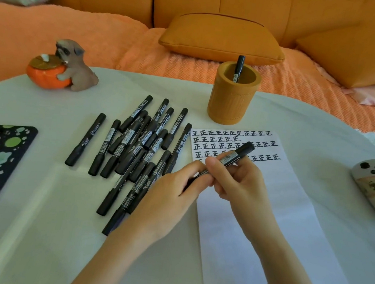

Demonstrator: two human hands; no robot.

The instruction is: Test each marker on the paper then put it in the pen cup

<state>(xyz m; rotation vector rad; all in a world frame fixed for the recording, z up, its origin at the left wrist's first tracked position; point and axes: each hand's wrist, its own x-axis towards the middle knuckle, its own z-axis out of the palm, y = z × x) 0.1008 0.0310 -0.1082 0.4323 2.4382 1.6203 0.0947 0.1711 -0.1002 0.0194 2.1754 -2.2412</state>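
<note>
Counter (39, 219): white, round. Paper (265, 228) lies right of centre, with rows of black characters across its top. Pile (136, 142) of black markers sits just left of the paper, overlapping; count unclear. Cup (232, 100) stands beyond the paper's top edge, one spare marker (239, 67) upright inside. Both hands are over the paper's upper left. Right hand (240, 180) curls round the held marker (237, 155); left hand (165, 199) pinches its near end. Far end tilts up and right above the written rows. Near end is hidden by fingers.
</note>
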